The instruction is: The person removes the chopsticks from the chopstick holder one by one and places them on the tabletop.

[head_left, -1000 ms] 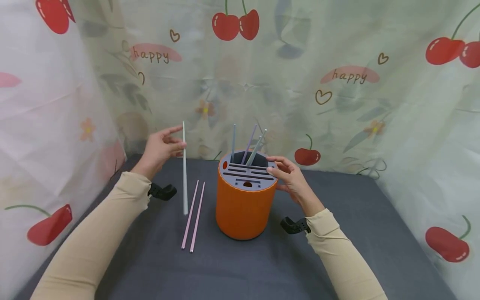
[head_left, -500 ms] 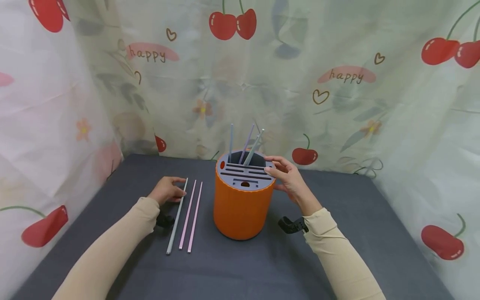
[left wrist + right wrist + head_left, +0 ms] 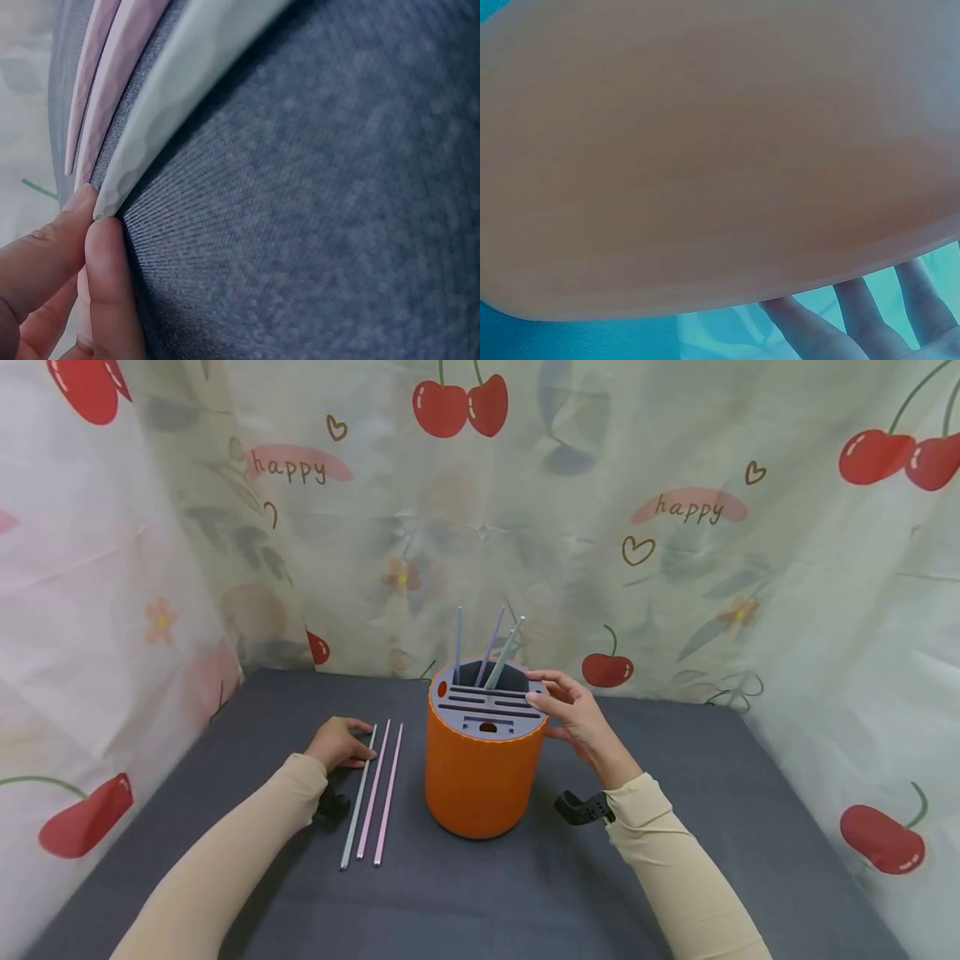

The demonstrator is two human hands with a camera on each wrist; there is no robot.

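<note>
Head view: the left hand lies on the grey worktop, fingers touching the far end of a pale green straw left of two pink straws. The right hand, fingers relaxed, holds the orange holder.

Left wrist view: fingertips pinch the straw's end.

Right wrist view: holder fills frame.
</note>
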